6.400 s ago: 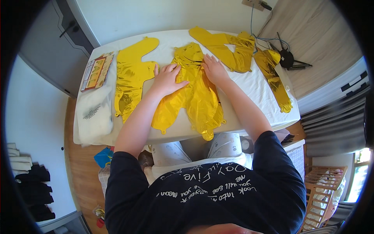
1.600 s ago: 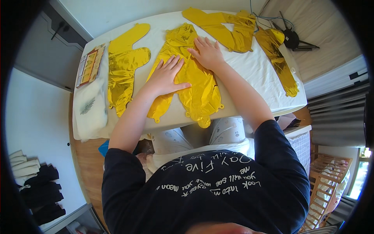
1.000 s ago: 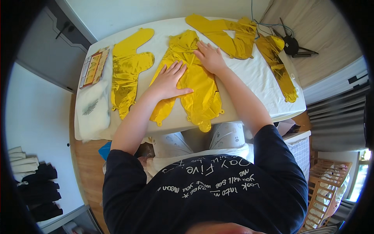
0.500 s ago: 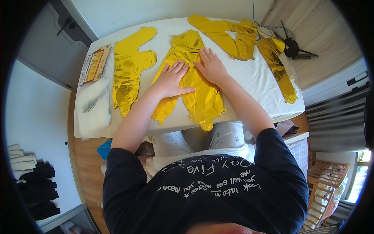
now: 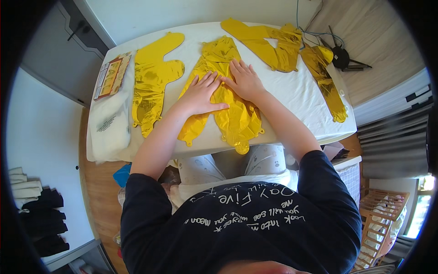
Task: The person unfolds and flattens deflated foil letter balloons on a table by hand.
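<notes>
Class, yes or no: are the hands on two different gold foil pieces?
No, the left hand and right hand both lie on the middle gold foil piece.

A pale wall spans the top of the frame, with a grey door at upper left. Wood flooring shows at lower left; a grey curtain, slatted wooden crib and bright window line the right side.

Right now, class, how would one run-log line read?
left hand: palm down on middle gold foil | right hand: palm down on middle gold foil | under foil: white tabletop
</notes>
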{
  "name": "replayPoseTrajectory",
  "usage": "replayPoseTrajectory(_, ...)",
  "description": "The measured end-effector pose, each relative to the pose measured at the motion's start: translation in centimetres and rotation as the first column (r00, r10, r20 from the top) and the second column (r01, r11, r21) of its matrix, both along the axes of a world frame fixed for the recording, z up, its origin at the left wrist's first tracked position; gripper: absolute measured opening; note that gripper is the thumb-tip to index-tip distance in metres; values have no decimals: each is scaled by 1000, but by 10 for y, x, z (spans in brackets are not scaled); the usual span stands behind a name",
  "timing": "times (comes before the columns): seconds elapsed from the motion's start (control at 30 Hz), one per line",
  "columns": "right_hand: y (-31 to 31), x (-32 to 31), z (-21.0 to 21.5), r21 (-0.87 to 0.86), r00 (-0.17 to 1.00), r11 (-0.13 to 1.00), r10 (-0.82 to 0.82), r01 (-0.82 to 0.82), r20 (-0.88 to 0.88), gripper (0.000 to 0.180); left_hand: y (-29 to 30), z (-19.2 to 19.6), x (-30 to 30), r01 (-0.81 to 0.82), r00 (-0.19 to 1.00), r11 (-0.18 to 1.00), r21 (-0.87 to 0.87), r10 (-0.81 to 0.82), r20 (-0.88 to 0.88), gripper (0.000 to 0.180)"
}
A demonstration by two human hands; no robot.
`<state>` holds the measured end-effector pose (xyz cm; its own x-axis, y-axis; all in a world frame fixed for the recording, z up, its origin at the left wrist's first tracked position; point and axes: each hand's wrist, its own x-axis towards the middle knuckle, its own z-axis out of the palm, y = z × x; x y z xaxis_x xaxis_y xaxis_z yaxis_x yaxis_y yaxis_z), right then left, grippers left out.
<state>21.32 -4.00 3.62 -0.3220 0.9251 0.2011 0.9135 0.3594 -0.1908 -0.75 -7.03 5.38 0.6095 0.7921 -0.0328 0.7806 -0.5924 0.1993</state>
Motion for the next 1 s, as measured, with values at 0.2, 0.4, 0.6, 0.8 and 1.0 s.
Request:
replayPoseTrajectory(0.2,8,1,0,-3,999,1000,10,-10,32,87,8,-1,0,-1,1000,1000,17,1,12,112)
replayPoseTrajectory(0.4,7,2,-2,-4,999,1000,10,-10,32,85,8,-2,-2,-25,995,999,-39,28,95,99)
replayPoseTrajectory(0.6,-3,-1,-6,10,1000,1000,10,-10,22,83,4,-2,-8,-56,909,986,-158,116,401,86)
replayPoseTrajectory(0.8,-17,0,4,17,999,1000,16,-17,30,83,-10,16,-19,-170,789,985,-28,153,596,62)
replayPoseTrajectory(1.0,-38,14,19,-21,999,1000,-2,3,50,79,-89,50,-40,-536,824,827,167,471,315,41)
